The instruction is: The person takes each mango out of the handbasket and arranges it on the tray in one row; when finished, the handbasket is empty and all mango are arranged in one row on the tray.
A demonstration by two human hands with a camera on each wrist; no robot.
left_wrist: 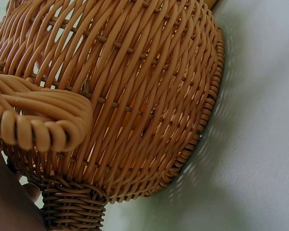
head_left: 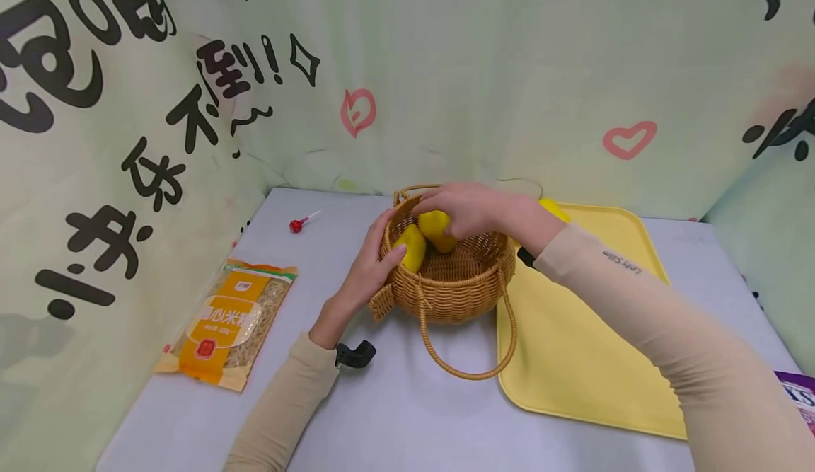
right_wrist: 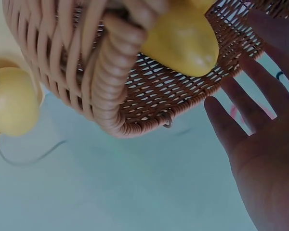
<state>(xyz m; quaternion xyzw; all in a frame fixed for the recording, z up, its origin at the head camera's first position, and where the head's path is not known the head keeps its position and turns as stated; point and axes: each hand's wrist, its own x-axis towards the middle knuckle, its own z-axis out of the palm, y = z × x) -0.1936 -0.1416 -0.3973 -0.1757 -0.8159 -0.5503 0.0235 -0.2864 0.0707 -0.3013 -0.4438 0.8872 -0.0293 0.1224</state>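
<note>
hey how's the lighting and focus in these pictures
In the head view, even light with a soft shadow under the basket; in the left wrist view, a speckled shadow beside it; in the right wrist view, a blue-green cast, the basket's nearest part blurred, faint glare on the yellow fruit inside.

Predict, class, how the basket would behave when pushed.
The basket probably keeps its shape, since its weave looks stiff. Its handle, hanging over the near side, may swing or drag. The fruits inside could roll, since they look rounded and don't fill it.
</note>
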